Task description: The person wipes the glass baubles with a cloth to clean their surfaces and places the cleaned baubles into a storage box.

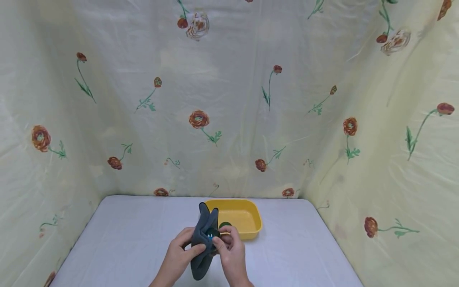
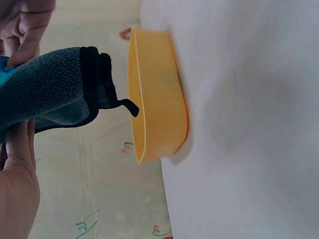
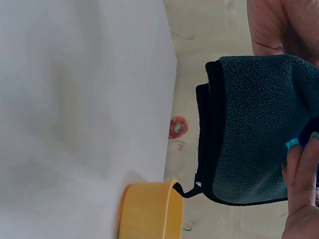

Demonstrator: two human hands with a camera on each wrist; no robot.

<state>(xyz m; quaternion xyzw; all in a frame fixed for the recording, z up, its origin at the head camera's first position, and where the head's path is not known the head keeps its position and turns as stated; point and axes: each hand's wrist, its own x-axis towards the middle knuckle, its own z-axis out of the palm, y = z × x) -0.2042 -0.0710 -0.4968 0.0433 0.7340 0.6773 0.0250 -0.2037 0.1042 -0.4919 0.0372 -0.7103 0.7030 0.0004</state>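
Note:
A folded dark grey-teal cloth (image 1: 201, 265) with black edging is held up above the table in front of the tub. My left hand (image 1: 181, 248) grips it from the left, thumb on its near face. From the other side my right hand (image 1: 231, 246) pinches a dark object (image 1: 213, 232) with a bright blue patch, partly wrapped in the folds. Cloth and fingers hide most of that object, so I cannot tell its kind. In the right wrist view, the fingertips (image 3: 295, 157) of my right hand lie against the cloth beside the blue patch. A black loop hangs from the cloth's edge.
A yellow plastic tub (image 1: 247, 217) stands at the back of the white-covered table (image 1: 143, 227), just beyond my hands. A dark green round thing (image 1: 224, 225) shows at its near side, above my right hand. Flower-printed curtains (image 1: 229, 159) enclose the table behind and at both sides.

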